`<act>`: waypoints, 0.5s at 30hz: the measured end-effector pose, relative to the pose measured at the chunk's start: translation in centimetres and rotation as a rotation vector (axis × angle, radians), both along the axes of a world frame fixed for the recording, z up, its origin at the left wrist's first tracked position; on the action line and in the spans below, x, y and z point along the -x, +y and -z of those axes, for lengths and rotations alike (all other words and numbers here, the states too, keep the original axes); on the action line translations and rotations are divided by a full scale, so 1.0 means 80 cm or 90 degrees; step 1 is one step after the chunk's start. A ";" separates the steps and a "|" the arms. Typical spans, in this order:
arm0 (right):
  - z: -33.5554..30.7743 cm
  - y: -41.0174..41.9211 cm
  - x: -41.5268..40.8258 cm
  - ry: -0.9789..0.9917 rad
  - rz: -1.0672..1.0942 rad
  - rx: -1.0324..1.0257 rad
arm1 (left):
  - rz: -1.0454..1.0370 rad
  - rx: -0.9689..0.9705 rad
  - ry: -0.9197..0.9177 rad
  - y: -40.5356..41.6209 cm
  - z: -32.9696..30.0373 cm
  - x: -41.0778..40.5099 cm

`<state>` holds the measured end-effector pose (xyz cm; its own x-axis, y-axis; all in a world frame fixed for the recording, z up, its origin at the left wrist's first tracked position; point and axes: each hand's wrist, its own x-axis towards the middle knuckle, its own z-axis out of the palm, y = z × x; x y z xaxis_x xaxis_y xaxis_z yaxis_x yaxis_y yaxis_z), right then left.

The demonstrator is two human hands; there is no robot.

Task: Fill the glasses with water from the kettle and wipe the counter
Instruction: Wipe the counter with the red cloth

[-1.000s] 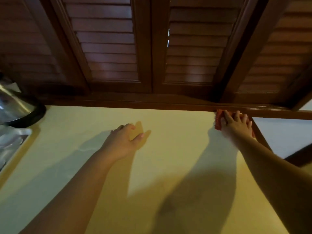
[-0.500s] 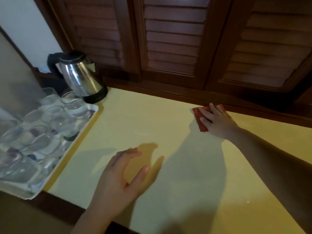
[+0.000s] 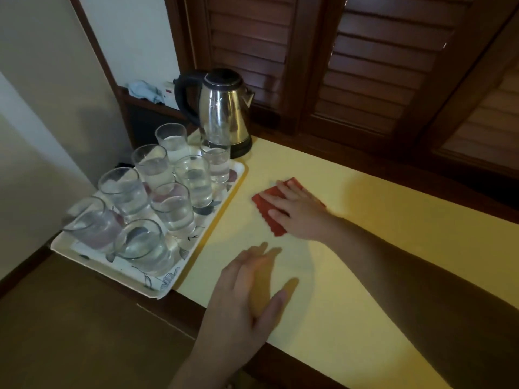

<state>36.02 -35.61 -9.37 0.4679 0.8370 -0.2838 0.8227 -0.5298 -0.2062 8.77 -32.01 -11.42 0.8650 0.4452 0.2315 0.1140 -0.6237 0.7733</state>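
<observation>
At the near edge of the pale yellow table (image 3: 365, 276), your left hand (image 3: 247, 299) hovers or rests with fingers straight and loosely spread, holding nothing. Just beyond it, your right hand (image 3: 297, 211) presses flat, fingers extended, on the red folded cloth (image 3: 266, 211). To the left, the white floral-patterned tray (image 3: 157, 284) carries eight clear drinking glasses (image 3: 174, 209), each holding water. Behind the tray's far corner stands the stainless steel electric kettle with black handle (image 3: 224, 113), upright, before dark wooden louvred shutters (image 3: 365, 66). No readable writing or brand shows anywhere.
</observation>
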 end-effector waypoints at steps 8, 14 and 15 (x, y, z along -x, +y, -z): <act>-0.007 -0.038 0.055 0.050 -0.224 -0.033 | -0.006 -0.020 0.041 0.030 0.008 -0.021; 0.000 -0.052 -0.021 -0.025 0.005 -0.017 | 0.007 -0.067 0.052 0.033 0.012 -0.032; 0.001 -0.058 -0.039 -0.035 0.081 -0.002 | 0.008 -0.074 0.058 0.034 0.012 -0.033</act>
<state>39.13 -40.21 -9.46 0.5846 0.7710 -0.2527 0.7592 -0.6297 -0.1647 11.39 -29.28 -12.40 0.8903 0.4083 0.2018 0.1714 -0.7108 0.6822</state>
